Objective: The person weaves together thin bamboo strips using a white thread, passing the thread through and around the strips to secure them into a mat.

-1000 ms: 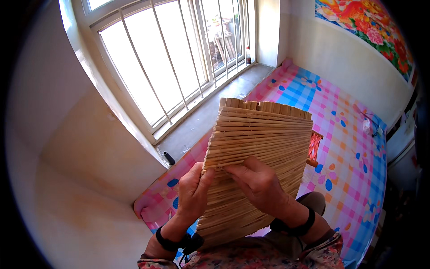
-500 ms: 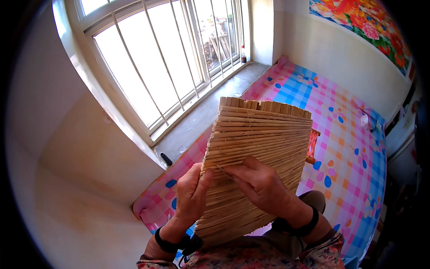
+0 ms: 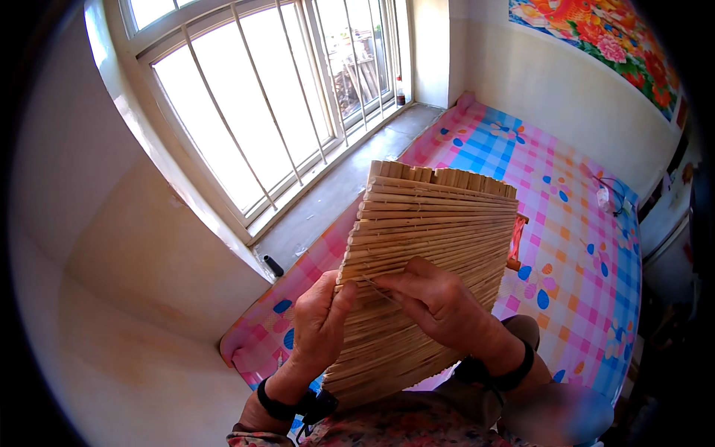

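1. Head view, and we're right over the stick mat (image 3: 432,246), a panel of thin tan rods held up in front of the wearer's floral top.
2. On its left edge we have the left hand (image 3: 319,313), its grip closed around the rods, thumb on top.
3. Over the middle, we see the right hand (image 3: 436,298), its grip pinched on a thin strand (image 3: 369,281) running along the rods.
4. Black bands circle both wrists.
5. Just past the mat's right edge, we spot a red woven piece with a wooden frame (image 3: 515,244), partly hidden, on the checked bed cover (image 3: 566,246).
6. Farther out, we find a dark cylinder (image 3: 273,265) on the grey sill (image 3: 328,212), below the barred window (image 3: 238,127).
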`<state>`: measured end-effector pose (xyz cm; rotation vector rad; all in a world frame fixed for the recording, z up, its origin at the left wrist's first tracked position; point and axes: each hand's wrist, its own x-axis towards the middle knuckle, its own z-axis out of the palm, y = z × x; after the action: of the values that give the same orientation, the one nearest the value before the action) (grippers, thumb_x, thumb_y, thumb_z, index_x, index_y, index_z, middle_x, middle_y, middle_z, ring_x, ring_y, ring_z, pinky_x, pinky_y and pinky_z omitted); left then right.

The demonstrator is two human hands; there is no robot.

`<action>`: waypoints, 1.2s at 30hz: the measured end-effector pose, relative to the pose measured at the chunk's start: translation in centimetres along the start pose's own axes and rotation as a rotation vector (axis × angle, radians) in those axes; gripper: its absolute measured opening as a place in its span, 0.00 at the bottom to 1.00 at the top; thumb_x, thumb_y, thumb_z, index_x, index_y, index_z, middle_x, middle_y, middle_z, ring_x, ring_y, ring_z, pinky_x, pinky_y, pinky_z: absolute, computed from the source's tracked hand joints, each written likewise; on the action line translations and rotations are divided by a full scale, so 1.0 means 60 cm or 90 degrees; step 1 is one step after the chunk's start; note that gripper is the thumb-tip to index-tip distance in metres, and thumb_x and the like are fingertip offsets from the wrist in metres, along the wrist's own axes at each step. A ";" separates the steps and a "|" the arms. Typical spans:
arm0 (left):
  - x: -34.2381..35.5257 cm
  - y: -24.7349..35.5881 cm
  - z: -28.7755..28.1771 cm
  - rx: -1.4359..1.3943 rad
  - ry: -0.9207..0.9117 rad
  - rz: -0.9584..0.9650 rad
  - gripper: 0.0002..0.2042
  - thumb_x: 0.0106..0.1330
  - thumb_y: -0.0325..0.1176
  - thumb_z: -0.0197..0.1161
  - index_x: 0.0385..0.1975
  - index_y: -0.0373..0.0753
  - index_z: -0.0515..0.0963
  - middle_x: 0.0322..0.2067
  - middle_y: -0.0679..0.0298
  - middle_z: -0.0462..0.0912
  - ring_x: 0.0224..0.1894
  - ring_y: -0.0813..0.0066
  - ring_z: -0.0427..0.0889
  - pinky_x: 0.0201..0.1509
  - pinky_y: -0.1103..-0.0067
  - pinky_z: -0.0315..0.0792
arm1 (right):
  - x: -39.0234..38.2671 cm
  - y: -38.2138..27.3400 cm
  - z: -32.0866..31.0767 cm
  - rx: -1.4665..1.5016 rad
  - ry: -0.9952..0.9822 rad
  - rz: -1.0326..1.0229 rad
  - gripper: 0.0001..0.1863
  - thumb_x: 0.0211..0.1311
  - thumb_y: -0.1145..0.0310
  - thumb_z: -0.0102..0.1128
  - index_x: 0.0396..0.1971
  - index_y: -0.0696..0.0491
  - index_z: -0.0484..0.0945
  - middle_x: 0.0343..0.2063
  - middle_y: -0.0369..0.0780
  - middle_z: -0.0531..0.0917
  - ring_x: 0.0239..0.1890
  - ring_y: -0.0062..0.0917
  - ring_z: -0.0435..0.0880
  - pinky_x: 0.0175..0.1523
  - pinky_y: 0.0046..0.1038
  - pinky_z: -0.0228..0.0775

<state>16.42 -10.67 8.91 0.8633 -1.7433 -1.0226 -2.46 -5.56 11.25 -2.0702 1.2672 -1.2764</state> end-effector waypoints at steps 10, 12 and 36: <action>-0.006 0.029 0.018 0.088 -0.025 0.045 0.10 0.69 0.32 0.55 0.44 0.33 0.76 0.27 0.57 0.77 0.29 0.70 0.76 0.35 0.77 0.70 | -0.017 -0.019 -0.032 -0.019 -0.020 0.005 0.15 0.58 0.79 0.56 0.46 0.56 0.78 0.33 0.46 0.77 0.37 0.40 0.79 0.42 0.33 0.72; -0.007 0.034 0.026 0.095 -0.031 0.066 0.10 0.69 0.32 0.56 0.43 0.34 0.76 0.27 0.56 0.78 0.29 0.67 0.78 0.35 0.76 0.71 | -0.026 -0.027 -0.042 -0.033 -0.015 0.008 0.15 0.58 0.79 0.56 0.46 0.56 0.78 0.33 0.46 0.77 0.37 0.40 0.79 0.41 0.34 0.72; -0.072 0.064 0.255 0.262 -0.328 0.445 0.07 0.59 0.31 0.61 0.30 0.37 0.70 0.22 0.62 0.71 0.25 0.66 0.74 0.26 0.73 0.69 | -0.293 -0.096 -0.116 -0.155 0.177 0.380 0.13 0.60 0.78 0.54 0.45 0.57 0.78 0.36 0.48 0.79 0.40 0.42 0.80 0.45 0.33 0.73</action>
<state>3.21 -1.21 7.15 0.1600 -2.4948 -0.4290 -8.62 13.17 10.16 -1.4894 2.0549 -1.1845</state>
